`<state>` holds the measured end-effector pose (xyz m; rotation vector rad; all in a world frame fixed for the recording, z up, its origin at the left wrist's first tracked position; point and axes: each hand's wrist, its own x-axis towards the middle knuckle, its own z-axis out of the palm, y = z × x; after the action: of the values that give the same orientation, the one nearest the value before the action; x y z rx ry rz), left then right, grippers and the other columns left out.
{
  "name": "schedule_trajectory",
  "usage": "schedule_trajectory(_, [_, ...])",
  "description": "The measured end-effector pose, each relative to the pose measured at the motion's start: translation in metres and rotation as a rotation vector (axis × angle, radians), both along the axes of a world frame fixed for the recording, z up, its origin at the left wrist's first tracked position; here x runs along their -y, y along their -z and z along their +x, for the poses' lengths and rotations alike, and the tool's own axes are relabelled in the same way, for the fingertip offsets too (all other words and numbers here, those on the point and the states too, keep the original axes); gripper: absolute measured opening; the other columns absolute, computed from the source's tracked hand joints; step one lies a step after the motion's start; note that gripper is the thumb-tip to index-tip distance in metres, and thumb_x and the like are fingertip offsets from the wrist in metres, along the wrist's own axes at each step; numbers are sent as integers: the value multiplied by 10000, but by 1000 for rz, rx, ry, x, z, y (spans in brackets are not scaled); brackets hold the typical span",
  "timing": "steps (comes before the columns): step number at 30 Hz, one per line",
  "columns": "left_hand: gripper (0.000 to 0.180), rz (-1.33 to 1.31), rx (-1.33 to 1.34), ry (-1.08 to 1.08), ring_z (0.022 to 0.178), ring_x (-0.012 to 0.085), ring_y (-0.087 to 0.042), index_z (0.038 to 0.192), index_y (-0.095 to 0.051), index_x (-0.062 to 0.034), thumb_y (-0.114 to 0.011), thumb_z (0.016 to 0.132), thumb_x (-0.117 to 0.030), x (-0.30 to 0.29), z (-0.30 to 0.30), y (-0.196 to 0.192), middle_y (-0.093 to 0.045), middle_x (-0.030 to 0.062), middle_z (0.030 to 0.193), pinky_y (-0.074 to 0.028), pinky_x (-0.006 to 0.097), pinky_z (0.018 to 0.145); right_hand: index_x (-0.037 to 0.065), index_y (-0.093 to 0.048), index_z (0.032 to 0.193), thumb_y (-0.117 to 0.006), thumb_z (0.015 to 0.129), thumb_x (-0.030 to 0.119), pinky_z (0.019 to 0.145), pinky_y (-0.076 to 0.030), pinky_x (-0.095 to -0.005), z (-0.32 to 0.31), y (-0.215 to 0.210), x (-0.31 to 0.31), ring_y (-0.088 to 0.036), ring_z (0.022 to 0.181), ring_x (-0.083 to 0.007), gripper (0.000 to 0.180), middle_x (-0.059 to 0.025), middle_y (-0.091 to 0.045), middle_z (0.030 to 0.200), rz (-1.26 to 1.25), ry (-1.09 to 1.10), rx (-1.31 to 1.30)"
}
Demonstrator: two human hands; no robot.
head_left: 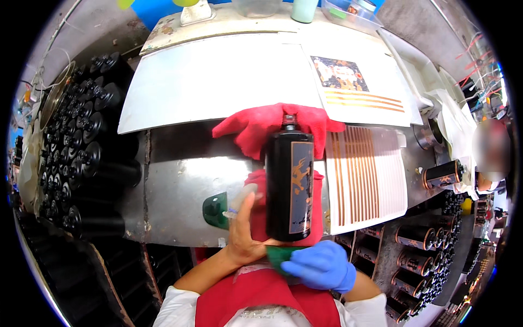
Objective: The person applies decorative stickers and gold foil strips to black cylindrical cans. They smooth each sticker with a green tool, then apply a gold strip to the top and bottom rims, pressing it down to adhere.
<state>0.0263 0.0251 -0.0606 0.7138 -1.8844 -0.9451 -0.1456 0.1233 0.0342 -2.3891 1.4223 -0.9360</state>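
A black bottle [278, 185] with a dark, orange-patterned label lies on a red cloth [256, 188], its neck pointing away from me and resting against a red glove [250, 136]. My bare left hand [245, 234] is beside the bottle's base, fingers stretched up and apart, with pale coverings on some fingertips. Whether it touches the bottle I cannot tell. My right hand [321, 267], in a blue glove, is closed on a green scraper [279, 256] just below the base. Left of my left hand, a second green, glossy piece [216, 211] lies on the metal table.
A sheet with copper-coloured strips [354, 180] lies right of the bottle. Behind are a white board [218, 76] and a patterned decal [340, 73]. Black bottles crowd the left [92, 125] and lower right [414, 261]. At far right, a co-worker's hand is near another bottle [442, 174].
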Motion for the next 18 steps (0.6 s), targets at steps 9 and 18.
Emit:
schedule_trajectory(9, [947,-206,204,59,1008,383,-547,1296,-253,175,-812,652,-237,17,-23,-55,-502,290,1152,-439,393,831,3,-581,865,-553,818,146,680,-430,-232,-142,22,21,-542,732,-101,153,-34,-568,771,456,943,1048])
schedule_trajectory(18, [927,-166,162,128,1094,454,-503,1317,-228,157,-788,670,-203,20,-26,-41,-470,313,1215,-377,477,961,130,-587,1173,-488,802,76,652,-483,-392,-270,26,107,-585,790,-291,388,-106,-507,961,43,1085,-451])
